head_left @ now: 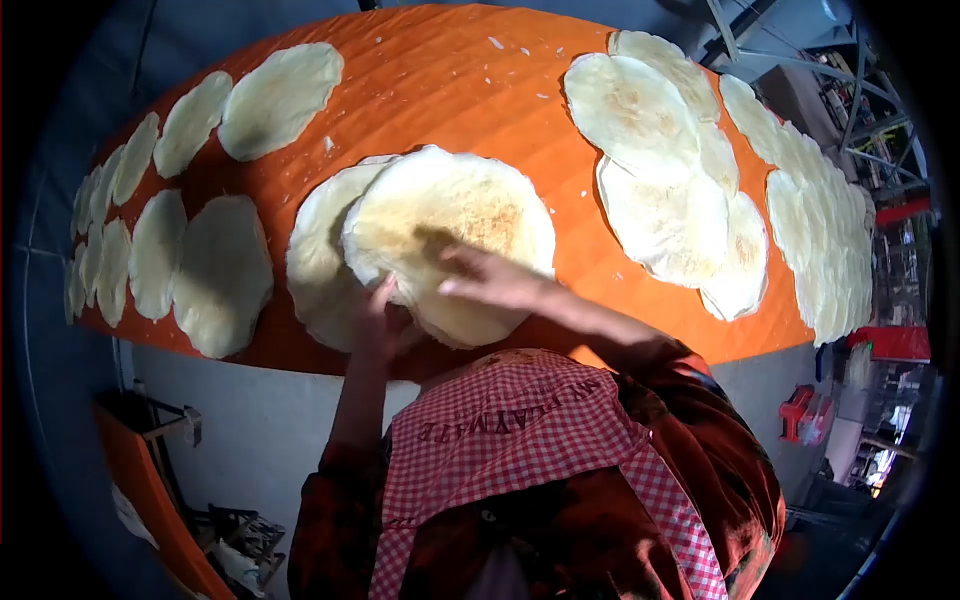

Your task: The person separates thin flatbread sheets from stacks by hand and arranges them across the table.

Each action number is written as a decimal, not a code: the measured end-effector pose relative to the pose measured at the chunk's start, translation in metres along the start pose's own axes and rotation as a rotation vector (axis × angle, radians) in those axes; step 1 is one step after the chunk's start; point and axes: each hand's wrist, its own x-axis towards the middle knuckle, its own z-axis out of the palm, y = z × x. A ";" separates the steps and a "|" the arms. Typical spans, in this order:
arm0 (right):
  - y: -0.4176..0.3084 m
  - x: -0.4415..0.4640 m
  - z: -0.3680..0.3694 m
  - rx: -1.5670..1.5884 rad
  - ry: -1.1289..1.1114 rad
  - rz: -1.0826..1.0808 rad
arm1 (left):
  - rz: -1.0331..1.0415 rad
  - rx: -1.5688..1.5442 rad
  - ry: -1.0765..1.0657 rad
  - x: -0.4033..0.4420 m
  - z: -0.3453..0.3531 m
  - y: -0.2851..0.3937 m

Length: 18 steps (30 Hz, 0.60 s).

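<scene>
Single head-worn view: from close range we look forward and steeply down, over the wearer's apron, onto the counter, framed wide and round.

From my feed: left forearm reaches straight forward, left hand thumb-up; finger curl too shadowed to call. Right forearm slants inward, elbow bent; right hand near the left, thumb and fingers parted.

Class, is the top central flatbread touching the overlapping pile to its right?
Apart: the head view shows orange tabletop between the top flatbread and the pile.
</scene>
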 end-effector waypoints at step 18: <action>-0.009 0.017 0.063 0.484 0.111 -0.021 | -0.028 0.018 -0.053 0.011 -0.043 -0.015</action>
